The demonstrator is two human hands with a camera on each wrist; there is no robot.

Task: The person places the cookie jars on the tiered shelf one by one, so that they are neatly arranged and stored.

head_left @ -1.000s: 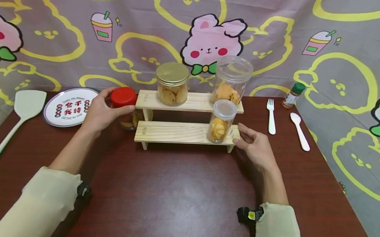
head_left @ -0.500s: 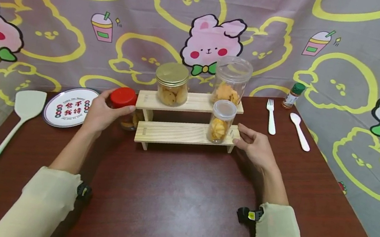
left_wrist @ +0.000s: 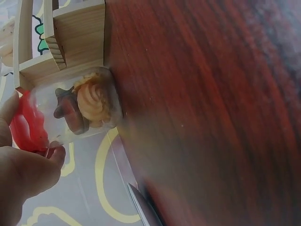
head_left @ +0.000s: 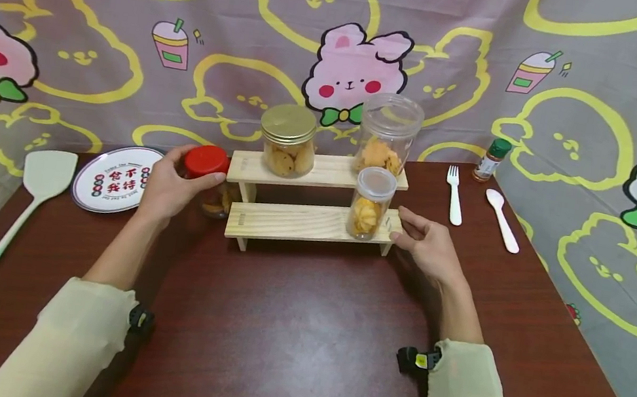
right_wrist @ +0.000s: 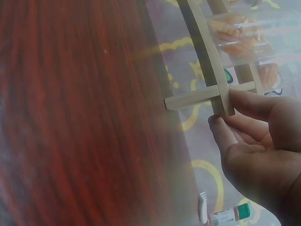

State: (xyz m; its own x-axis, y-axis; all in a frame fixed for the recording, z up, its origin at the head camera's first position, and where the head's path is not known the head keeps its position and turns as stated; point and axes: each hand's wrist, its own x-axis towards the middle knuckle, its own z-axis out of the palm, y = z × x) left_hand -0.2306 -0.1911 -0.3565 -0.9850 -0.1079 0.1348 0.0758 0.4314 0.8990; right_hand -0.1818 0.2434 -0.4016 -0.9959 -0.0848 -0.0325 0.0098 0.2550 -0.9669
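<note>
At the left end of a two-tier wooden rack point(head_left: 290, 222), my left hand point(head_left: 168, 188) grips a clear jar with a red lid point(head_left: 206, 161). In the left wrist view, a swirled cookie point(left_wrist: 94, 101) and darker pieces show inside this jar, whose base stands on the table. My right hand point(head_left: 427, 246) pinches the right end of the lower shelf board point(right_wrist: 218, 75) between thumb and fingers. A small clear jar point(head_left: 370, 209) of cookies stands on that tier near the hand. The upper tier bears a gold-lidded jar point(head_left: 288, 142) and a larger clear jar point(head_left: 391, 127).
On the left lie an oval plate point(head_left: 122, 179) with red characters and a spatula point(head_left: 10, 235) with a pale green handle. A white fork point(head_left: 455, 195), a white spoon point(head_left: 502, 220) and a green-capped spice bottle point(head_left: 492, 160) are at the right. A patterned cloth point(head_left: 258, 25) hangs behind.
</note>
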